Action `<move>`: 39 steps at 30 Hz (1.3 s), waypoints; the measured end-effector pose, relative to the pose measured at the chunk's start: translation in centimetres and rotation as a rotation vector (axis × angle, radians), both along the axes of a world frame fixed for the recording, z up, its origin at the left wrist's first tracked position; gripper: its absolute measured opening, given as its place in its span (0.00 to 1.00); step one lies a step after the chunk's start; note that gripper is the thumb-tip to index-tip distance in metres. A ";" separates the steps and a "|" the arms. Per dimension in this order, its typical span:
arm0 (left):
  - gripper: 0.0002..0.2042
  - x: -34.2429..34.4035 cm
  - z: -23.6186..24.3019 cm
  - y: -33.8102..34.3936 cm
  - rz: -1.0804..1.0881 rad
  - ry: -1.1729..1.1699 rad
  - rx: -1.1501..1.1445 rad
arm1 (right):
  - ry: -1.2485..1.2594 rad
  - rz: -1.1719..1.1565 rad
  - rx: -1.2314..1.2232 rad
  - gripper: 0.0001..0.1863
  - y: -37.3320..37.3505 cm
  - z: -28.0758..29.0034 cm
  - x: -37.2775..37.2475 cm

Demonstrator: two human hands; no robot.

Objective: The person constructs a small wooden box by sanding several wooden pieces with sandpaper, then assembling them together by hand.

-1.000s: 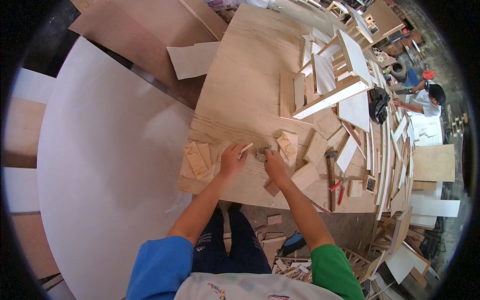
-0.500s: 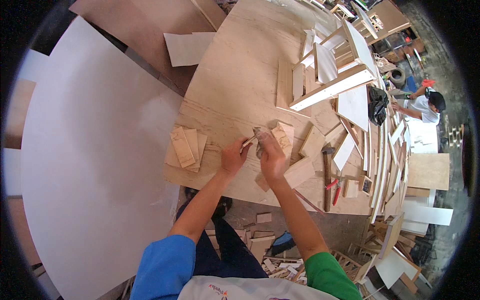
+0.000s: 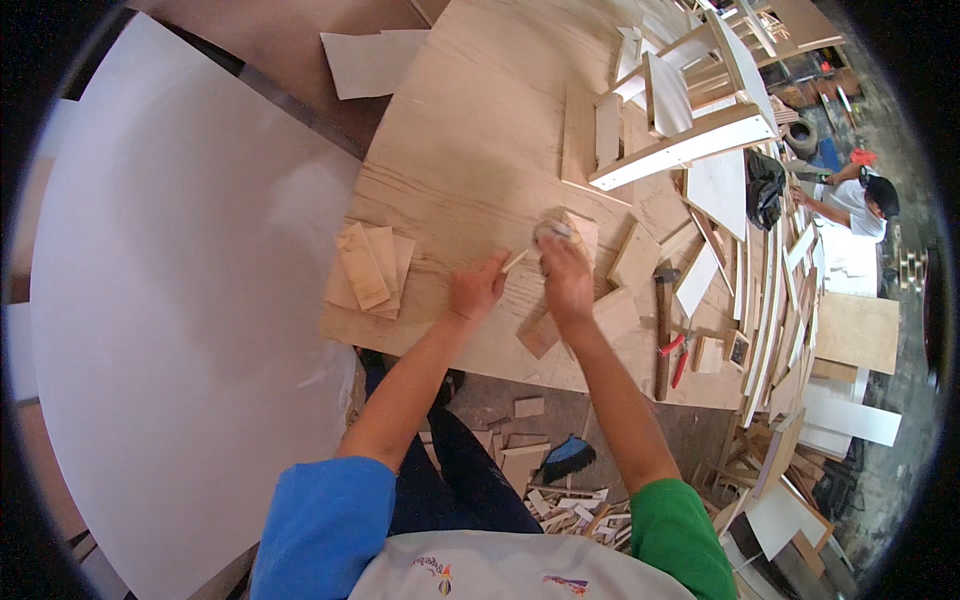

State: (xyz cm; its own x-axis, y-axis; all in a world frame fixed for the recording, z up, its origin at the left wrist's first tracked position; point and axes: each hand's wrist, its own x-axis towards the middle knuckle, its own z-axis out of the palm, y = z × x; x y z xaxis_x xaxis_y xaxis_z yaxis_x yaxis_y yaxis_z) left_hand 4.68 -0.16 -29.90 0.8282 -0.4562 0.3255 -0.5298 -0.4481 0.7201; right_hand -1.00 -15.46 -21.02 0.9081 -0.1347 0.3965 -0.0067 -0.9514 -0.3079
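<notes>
1. Our left hand rests on the plywood sheet, fingers curled around a thin light stick (possibly a pencil; too small to tell) that points up and to the right toward the other hand.
2. Our right hand lies just beside the left, closed around a small pale object at its fingertips; what the object is we cannot tell.
3. The two hands are close together but not touching. The held items sit near the middle of the sheet's near half, beside small wood offcuts.
4. Both forearms come in from the lower edge and converge on the work point. The left elbow stands out to the left; the right arm runs nearly straight up, wrist bent slightly forward.
5. In our judgement, the small object could slip from the fingertips, because the grip looks shallow. The stick could skid across the smooth plywood if pressed at an angle.
6. The offcuts lie loose near the right wrist; a sideways sweep could knock them off the sheet's near edge.
7. A stack of thin wood pieces sits to the left of the left hand, apart from it.
8. A hammer and red-handled pliers lie to the right, clear of the hands.
9. Another person works at the far right, well apart.
</notes>
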 end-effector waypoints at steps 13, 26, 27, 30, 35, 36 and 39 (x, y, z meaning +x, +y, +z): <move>0.20 -0.1 -0.1 0.3 -0.048 -0.079 0.063 | -0.019 0.025 -0.030 0.21 0.5 0.7 -0.6; 0.22 -0.1 -0.5 0.9 -0.076 -0.086 0.045 | 0.138 0.146 -0.029 0.23 1.5 1.9 -1.4; 0.22 0.7 -0.4 0.7 -0.089 -0.141 0.034 | 0.168 0.119 -0.024 0.23 0.6 0.9 -0.8; 0.22 0.7 1.1 0.1 -0.057 0.005 0.079 | 0.161 -0.093 -0.031 0.21 -2.5 0.9 -0.6; 0.23 0.0 0.7 0.7 -0.058 -0.049 0.047 | -0.025 -0.004 0.264 0.20 2.1 3.3 0.5; 0.23 0.5 1.0 0.6 -0.054 -0.074 0.002 | 0.005 0.012 0.259 0.18 2.5 4.0 0.8; 0.24 0.8 0.3 0.8 -0.058 -0.098 0.038 | 0.122 0.111 0.154 0.17 3.1 3.8 0.7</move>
